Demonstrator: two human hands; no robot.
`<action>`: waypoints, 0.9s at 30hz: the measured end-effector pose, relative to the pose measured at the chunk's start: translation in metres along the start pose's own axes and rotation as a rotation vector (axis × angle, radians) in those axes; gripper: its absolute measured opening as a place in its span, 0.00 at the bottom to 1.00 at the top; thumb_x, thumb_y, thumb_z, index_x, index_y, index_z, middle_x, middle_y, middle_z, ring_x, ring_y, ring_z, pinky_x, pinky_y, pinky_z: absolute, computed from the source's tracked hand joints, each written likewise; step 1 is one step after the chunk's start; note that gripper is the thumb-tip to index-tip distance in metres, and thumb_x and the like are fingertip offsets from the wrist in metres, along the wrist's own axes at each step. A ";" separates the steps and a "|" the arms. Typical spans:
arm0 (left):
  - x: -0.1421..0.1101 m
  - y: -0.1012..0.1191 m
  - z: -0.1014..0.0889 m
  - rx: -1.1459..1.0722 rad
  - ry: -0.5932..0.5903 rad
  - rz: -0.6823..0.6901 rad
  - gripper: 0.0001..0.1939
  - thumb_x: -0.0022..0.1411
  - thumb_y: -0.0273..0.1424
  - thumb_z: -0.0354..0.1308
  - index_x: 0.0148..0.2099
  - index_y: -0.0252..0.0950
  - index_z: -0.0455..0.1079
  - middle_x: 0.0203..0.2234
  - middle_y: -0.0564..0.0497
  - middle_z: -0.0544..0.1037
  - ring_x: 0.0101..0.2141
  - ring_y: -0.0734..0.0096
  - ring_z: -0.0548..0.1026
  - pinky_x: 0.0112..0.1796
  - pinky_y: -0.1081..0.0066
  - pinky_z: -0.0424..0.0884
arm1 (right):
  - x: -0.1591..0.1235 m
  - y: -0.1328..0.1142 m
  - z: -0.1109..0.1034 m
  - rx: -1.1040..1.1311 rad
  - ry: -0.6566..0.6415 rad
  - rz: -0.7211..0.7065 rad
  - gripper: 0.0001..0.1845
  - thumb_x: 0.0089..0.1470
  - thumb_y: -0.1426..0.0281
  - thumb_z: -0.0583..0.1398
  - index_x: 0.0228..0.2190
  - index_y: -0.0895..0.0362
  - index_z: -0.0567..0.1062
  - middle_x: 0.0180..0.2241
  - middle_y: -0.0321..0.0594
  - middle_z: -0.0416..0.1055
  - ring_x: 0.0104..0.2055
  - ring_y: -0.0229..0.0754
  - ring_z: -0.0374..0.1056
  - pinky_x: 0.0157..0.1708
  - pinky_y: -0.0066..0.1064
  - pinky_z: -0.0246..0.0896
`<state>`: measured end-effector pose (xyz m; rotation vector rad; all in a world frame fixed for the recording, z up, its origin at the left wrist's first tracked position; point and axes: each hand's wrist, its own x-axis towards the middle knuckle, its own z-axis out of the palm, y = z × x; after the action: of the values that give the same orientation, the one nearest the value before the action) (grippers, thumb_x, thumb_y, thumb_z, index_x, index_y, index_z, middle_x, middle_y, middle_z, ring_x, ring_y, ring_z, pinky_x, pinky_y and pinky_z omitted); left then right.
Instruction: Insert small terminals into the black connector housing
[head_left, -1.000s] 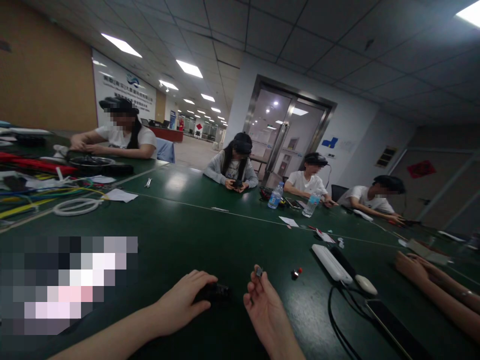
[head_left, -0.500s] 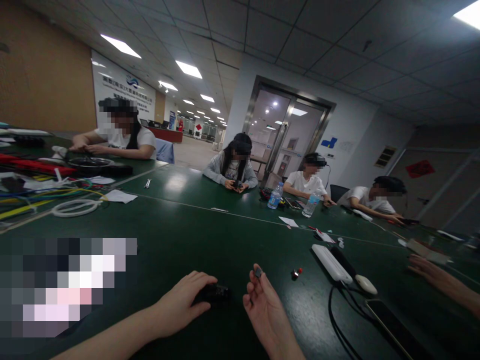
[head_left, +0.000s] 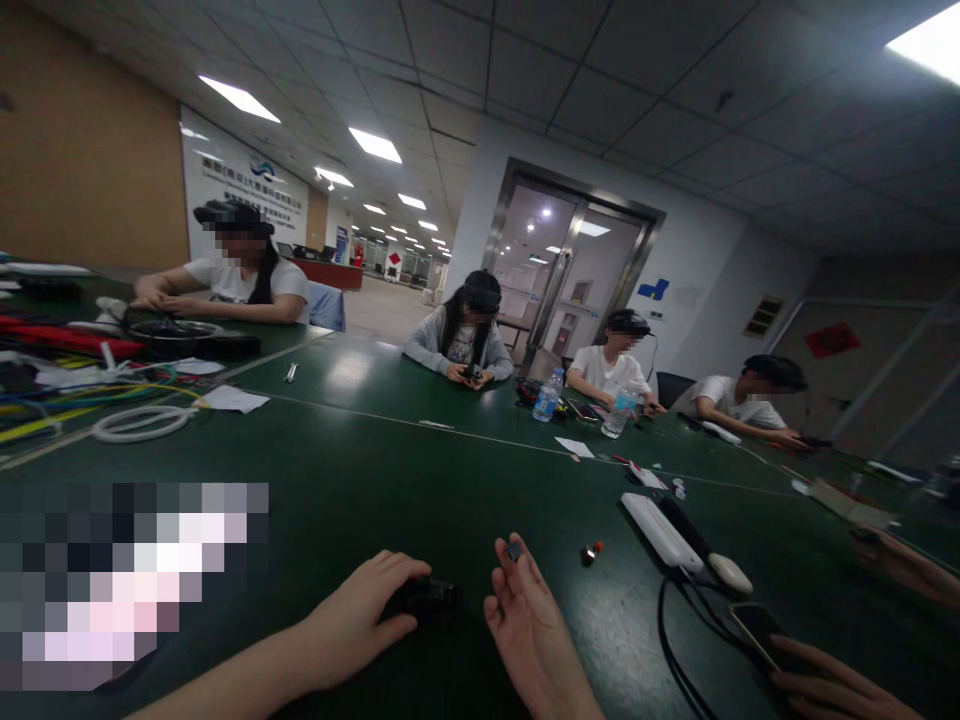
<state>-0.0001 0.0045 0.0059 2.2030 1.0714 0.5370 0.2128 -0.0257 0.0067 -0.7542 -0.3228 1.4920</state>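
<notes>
Some tabletop (head_left: 453, 660) separates left hand (head_left: 364, 612), cupping black object (head_left: 436, 594), from right hand (head_left: 529, 625), pinching grey piece (head_left: 513, 551).

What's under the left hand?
A black object, its right end exposed. The left hand covers the rest; whether anything else lies beneath can't be seen.
</notes>
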 end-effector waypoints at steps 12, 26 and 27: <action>0.000 -0.002 0.001 -0.016 -0.007 -0.001 0.21 0.54 0.33 0.54 0.52 0.45 0.60 0.47 0.53 0.67 0.47 0.65 0.63 0.50 0.63 0.57 | -0.001 0.001 0.000 0.019 0.007 0.000 0.17 0.40 0.67 0.64 0.36 0.49 0.72 0.39 0.33 0.72 0.31 0.33 0.66 0.28 0.26 0.59; 0.003 0.000 0.002 0.013 -0.014 -0.050 0.21 0.52 0.31 0.53 0.50 0.44 0.61 0.46 0.53 0.69 0.46 0.64 0.64 0.49 0.62 0.58 | -0.001 0.002 0.002 0.057 0.052 0.026 0.15 0.37 0.64 0.66 0.31 0.53 0.73 0.29 0.33 0.72 0.26 0.32 0.65 0.25 0.25 0.57; 0.003 0.000 0.003 0.014 -0.012 -0.043 0.21 0.52 0.31 0.53 0.50 0.45 0.61 0.46 0.53 0.69 0.46 0.64 0.64 0.49 0.62 0.58 | 0.000 0.003 0.003 0.063 0.053 0.027 0.15 0.37 0.64 0.66 0.31 0.54 0.73 0.28 0.33 0.72 0.25 0.32 0.65 0.25 0.25 0.57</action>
<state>0.0031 0.0056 0.0040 2.1869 1.1170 0.4986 0.2091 -0.0255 0.0071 -0.7487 -0.2259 1.4978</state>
